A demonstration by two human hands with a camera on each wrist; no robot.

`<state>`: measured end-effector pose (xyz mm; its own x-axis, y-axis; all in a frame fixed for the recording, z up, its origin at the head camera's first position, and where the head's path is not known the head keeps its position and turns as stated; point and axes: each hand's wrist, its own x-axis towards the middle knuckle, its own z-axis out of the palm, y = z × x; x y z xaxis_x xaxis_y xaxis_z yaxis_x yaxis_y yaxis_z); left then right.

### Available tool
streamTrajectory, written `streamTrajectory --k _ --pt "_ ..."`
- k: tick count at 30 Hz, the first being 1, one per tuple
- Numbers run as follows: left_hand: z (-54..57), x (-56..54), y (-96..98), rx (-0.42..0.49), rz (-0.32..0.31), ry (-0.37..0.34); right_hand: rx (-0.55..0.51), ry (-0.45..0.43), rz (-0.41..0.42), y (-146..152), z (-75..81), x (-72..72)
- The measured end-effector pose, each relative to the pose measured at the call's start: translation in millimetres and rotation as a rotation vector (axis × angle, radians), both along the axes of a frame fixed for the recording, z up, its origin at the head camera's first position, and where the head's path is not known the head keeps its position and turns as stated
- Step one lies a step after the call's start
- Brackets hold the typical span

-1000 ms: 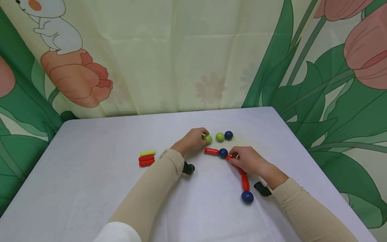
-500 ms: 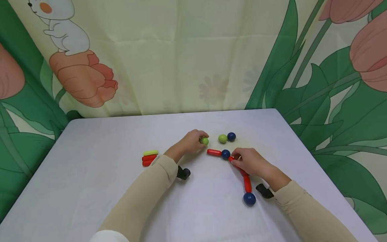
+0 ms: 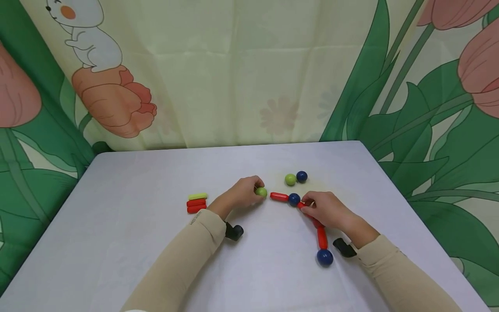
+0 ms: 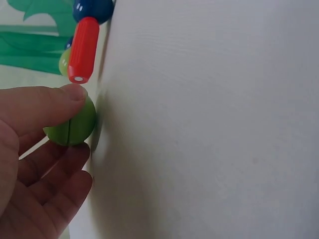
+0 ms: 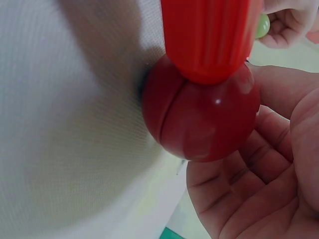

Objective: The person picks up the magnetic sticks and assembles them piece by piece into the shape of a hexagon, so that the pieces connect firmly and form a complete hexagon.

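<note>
My left hand (image 3: 246, 190) pinches a green ball (image 4: 82, 124) between thumb and fingers, just off the free end of a red rod (image 3: 279, 197). That rod joins a blue ball (image 3: 294, 199), the start of a bent chain. My right hand (image 3: 326, 209) pinches the chain's second red rod (image 3: 301, 205) close to this blue ball; its fingers hide most of the rod. In the right wrist view a red ball (image 5: 209, 119) links on to another red rod (image 5: 209, 35). A larger-looking blue ball (image 3: 325, 258) ends the chain nearest me.
Behind the chain lie a second green ball (image 3: 290, 179) and a blue ball (image 3: 302, 176), side by side. At left, a yellow-green rod (image 3: 197, 196) and two red rods (image 3: 196, 206) lie together. White cloth covers the table (image 3: 136, 225); a printed curtain (image 3: 234, 86) hangs behind.
My left hand has drawn the green ball toward me and left, away from the other green ball, down to the red rod's end. The right hand keeps its hold on the chain.
</note>
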<state>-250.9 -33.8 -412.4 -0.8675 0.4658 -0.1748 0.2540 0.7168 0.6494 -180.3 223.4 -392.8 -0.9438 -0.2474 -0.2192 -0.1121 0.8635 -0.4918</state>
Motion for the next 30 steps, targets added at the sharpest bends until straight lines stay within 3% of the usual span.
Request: streamTrajectory --k 13,30 --pt "0.5 6.3 6.5 -0.007 -0.039 0.023 -0.012 -0.007 -0.001 1 -1.8 -0.3" --pt "2.3 6.9 11.3 -0.009 -0.029 0.017 -0.021 -0.031 -0.013 0 2.4 1.9"
